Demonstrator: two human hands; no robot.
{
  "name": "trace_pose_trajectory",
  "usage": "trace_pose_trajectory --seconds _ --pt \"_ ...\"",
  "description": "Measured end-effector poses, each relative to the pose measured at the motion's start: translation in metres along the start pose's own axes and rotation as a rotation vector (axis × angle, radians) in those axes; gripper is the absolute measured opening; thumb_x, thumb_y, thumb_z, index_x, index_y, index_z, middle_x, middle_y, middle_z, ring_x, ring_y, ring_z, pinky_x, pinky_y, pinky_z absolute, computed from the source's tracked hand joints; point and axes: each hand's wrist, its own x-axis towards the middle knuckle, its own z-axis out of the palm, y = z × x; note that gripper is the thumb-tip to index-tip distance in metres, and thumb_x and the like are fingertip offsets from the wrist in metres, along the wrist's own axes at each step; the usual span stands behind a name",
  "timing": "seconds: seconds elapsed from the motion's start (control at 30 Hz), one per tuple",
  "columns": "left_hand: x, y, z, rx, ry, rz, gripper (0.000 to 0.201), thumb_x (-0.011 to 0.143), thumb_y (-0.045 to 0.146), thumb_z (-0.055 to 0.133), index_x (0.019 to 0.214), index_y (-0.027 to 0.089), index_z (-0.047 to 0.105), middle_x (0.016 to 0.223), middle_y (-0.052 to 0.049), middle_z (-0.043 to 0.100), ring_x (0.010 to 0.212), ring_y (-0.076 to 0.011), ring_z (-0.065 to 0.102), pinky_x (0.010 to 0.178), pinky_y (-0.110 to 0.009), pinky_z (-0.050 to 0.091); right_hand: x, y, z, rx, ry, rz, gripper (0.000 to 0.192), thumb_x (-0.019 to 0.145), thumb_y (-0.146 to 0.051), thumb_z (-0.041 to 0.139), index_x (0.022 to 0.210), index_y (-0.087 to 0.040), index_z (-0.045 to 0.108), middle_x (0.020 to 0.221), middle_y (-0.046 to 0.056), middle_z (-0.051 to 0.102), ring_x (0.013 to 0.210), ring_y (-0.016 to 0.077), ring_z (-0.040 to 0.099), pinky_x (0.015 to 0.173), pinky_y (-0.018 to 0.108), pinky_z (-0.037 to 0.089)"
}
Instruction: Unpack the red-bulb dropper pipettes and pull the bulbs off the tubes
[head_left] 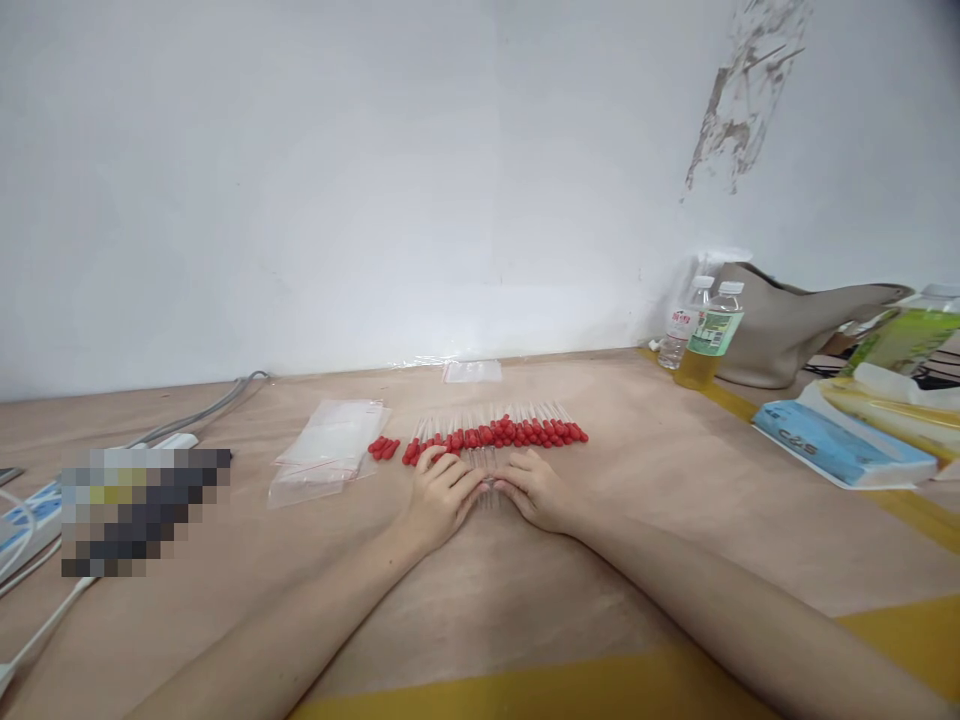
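Both of my hands meet at the middle of the table over a small bunch of clear thin tubes (483, 459), which look like glass dropper tubes. My left hand (442, 497) is closed, its thumb and fingers at the left side of the tubes. From the right, my right hand (537, 490) pinches the same bunch with bent fingers. Just beyond the hands lies a row of droppers (551, 433) with red rubber bulbs towards me and clear tubes pointing to the wall. A few loose red bulbs (383, 448) lie at the row's left end.
Clear zip bags (330, 445) lie left of the row, and another bag (472, 372) is by the wall. Far left are a power strip (30, 525) and cables. On the right stand bottles (709, 335), a grey bag (780, 325) and a blue tissue pack (832, 445).
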Motion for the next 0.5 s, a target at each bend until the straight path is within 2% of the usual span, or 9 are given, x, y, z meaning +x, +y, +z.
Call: trace_pose_trajectory --seconds 0.3,0.5 --pt "0.0037 0.0025 -0.0035 0.053 -0.17 0.005 0.027 0.087 0.023 0.033 0.073 0.017 0.055 0.065 -0.005 0.054 0.067 -0.0175 0.046 0.073 -0.037 0.033 0.0014 -0.0028 -0.0048 -0.099 -0.004 -0.031 0.03 0.088 -0.025 0.037 0.068 -0.016 0.058 0.059 0.001 0.048 0.058 0.0108 0.041 0.061 0.026 0.027" --pt "0.0023 0.0033 -0.0069 -0.063 -0.235 -0.053 0.028 0.088 0.023 0.032 0.069 0.017 0.052 0.065 -0.004 0.054 0.065 -0.0167 0.045 0.071 -0.035 0.032 0.0 -0.0028 -0.0093 -0.272 0.018 -0.169 0.028 0.088 -0.02 0.035 0.073 -0.016 0.058 0.058 0.0 0.045 0.058 0.0111 0.036 0.062 0.026 0.027"
